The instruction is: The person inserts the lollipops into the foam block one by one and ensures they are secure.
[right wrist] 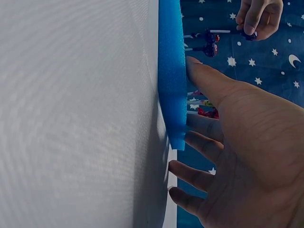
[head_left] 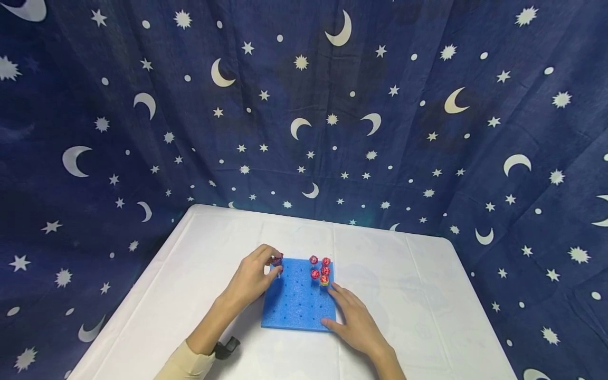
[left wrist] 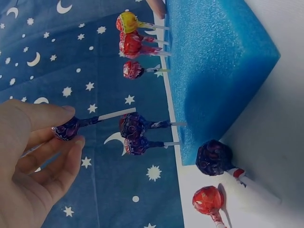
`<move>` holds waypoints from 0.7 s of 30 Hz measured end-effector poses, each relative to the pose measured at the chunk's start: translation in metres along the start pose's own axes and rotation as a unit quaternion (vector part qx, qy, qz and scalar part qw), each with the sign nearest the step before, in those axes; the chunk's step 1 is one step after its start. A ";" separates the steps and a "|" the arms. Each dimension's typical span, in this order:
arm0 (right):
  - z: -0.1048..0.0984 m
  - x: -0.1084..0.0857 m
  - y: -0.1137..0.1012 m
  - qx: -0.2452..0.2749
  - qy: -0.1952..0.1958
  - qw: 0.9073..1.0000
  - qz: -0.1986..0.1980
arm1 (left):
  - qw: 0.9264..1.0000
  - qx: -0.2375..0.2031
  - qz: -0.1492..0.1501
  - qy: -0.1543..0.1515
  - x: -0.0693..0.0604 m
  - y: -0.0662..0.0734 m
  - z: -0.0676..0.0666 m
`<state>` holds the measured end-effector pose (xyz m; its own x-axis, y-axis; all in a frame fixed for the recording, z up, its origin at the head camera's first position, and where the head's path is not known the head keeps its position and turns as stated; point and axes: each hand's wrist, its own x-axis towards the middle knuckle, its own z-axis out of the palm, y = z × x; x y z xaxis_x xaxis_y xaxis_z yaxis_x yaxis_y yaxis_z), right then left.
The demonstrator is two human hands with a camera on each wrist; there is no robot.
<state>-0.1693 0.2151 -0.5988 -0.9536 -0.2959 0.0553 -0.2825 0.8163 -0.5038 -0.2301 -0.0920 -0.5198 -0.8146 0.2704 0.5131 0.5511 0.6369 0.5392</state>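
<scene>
My left hand pinches a dark purple-wrapped lollipop by its round head, above the far left corner of a blue foam block. Its white stick is free of the foam and tilted. Below it, two purple lollipops stand with their sticks in the block, partly covered by my fingers in the head view. Several red lollipops and a yellow-and-red lollipop stand toward the far right corner. With fingers spread and nearly straight, my right hand rests against the block's right edge.
Rows of small holes dot the foam. A purple lollipop and a red lollipop lie on the white table beside the block in the left wrist view. A dark blue curtain with moons and stars hangs behind.
</scene>
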 end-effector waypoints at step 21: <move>-0.001 -0.001 0.001 0.006 0.004 1.000 -0.006 | 0.999 0.001 0.045 0.004 0.004 -0.008 0.019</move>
<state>-0.1686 0.2165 -0.5984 -0.9508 -0.3022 0.0683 -0.2932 0.8064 -0.5136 -0.2413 -0.0823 -0.5345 -0.7602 0.3217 0.5645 0.6219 0.6116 0.4890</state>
